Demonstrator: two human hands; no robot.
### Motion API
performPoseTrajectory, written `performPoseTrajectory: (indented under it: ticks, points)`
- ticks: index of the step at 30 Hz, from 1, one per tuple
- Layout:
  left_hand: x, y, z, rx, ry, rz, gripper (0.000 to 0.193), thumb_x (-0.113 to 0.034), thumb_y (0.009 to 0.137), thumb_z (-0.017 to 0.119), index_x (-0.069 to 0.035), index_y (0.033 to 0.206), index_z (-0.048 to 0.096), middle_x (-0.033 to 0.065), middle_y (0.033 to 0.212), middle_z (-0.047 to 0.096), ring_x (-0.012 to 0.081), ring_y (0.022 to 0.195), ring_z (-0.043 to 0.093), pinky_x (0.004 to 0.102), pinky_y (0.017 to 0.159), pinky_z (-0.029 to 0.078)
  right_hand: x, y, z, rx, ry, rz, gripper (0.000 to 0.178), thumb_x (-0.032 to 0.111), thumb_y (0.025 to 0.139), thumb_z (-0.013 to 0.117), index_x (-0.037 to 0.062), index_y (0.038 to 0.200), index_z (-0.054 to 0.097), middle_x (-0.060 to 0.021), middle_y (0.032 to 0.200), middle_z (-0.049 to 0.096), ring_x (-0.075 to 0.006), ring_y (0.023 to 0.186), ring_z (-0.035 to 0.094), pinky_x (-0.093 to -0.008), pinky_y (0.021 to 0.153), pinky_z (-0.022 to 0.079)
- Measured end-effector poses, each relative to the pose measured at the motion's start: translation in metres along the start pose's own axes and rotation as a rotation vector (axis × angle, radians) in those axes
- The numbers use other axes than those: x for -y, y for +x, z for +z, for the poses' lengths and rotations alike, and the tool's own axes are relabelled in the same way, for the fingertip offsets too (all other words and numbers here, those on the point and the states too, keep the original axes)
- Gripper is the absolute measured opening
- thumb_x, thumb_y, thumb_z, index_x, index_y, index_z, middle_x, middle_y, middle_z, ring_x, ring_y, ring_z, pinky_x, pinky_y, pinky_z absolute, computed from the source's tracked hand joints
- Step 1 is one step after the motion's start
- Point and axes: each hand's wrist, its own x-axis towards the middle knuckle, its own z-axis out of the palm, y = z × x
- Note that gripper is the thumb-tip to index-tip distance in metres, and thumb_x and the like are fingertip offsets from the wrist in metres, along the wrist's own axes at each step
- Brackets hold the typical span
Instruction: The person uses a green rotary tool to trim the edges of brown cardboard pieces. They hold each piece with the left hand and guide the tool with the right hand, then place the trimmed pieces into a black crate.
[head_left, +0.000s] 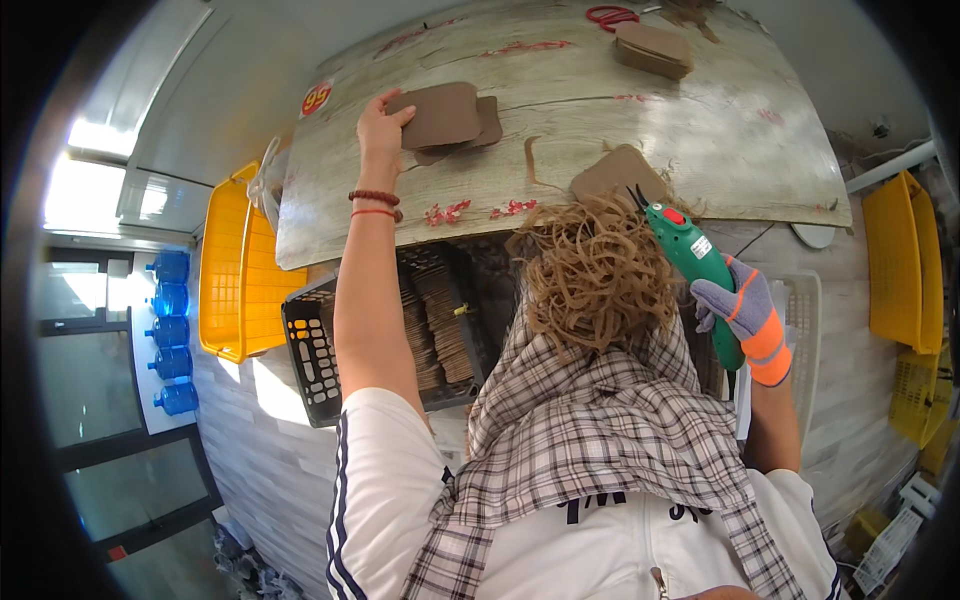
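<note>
My left hand [380, 132], bare with a beaded bracelet, grips the left end of a brown rounded sheet [442, 114] over the table's left part. Under it lies another brown sheet [490, 122], partly hidden. My right hand [744, 308], in a grey and orange glove, is wrapped round green electric scissors [690, 246]. Their dark blades point up and left, close to another brown sheet [620, 172] by the table's near edge. A heap of curly brown strips [600, 270] rests on the checked cloth [590, 420] across my lap.
Brown sheets are stacked [652, 52] at the table's far right, beside red-handled scissors [612, 16]. Below the table's near edge, a black crate [316, 370] holds packed brown pieces. Yellow baskets [228, 270] stand to the left, with more at right. A loose strip [532, 160] lies on the tabletop.
</note>
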Motion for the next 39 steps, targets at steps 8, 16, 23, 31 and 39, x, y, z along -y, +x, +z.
performPoseTrajectory:
  ticks: [8, 16, 23, 31, 39]
  points:
    - [-0.016, -0.134, 0.147, 0.199, 0.754, 0.813, 0.038, -0.032, 0.079, 0.065, -0.005, 0.107, 0.064, 0.0178, 0.126, 0.053, 0.0371, 0.129, 0.036, 0.0513, 0.106, 0.026, -0.03, -0.016, -0.013, -0.12, -0.025, 0.002, 0.034, 0.019, 0.083, 0.07, -0.0033, 0.103, 0.055, -0.0046, 0.069, 0.059, -0.0104, 0.053, 0.056, -0.0254, 0.046, 0.049]
    - [-0.014, -0.183, 0.174, 0.217, 0.476, 0.443, 0.032, -0.013, 0.069, 0.075, -0.003, 0.096, 0.061, 0.0135, 0.115, 0.056, 0.0353, 0.118, 0.044, 0.0449, 0.101, 0.031, -0.053, -0.025, -0.014, -0.143, 0.026, -0.044, 0.034, 0.018, 0.082, 0.071, -0.0019, 0.104, 0.056, -0.005, 0.07, 0.06, -0.0105, 0.053, 0.057, -0.0254, 0.045, 0.049]
    - [-0.012, -0.174, 0.149, 0.289, -0.685, -0.123, 0.021, -0.002, 0.081, 0.068, -0.006, 0.089, 0.049, 0.0057, 0.096, 0.06, 0.0113, 0.087, 0.054, 0.0234, 0.075, 0.043, -0.046, -0.024, -0.012, -0.172, -0.019, -0.096, 0.036, 0.019, 0.082, 0.072, -0.0024, 0.106, 0.056, -0.0046, 0.071, 0.061, -0.0098, 0.053, 0.056, -0.0243, 0.046, 0.048]
    - [-0.079, -0.194, 0.145, 0.131, -1.4, -0.35, 0.027, 0.007, 0.085, 0.06, -0.005, 0.107, 0.049, 0.0064, 0.111, 0.059, 0.0191, 0.104, 0.057, 0.0334, 0.094, 0.048, -0.007, -0.015, 0.006, -0.16, 0.051, -0.171, 0.043, 0.027, 0.079, 0.076, -0.0011, 0.106, 0.058, -0.0025, 0.07, 0.06, -0.0074, 0.054, 0.056, -0.0223, 0.047, 0.045]
    - [-0.098, -0.206, 0.158, 0.222, -1.489, -0.302, 0.04, 0.014, 0.083, 0.055, -0.005, 0.119, 0.052, 0.0082, 0.12, 0.056, 0.0234, 0.112, 0.055, 0.0381, 0.102, 0.045, 0.008, -0.024, 0.012, -0.131, 0.155, -0.16, 0.036, 0.022, 0.081, 0.073, -0.0016, 0.104, 0.058, -0.0036, 0.067, 0.06, -0.0092, 0.053, 0.055, -0.0241, 0.045, 0.046]
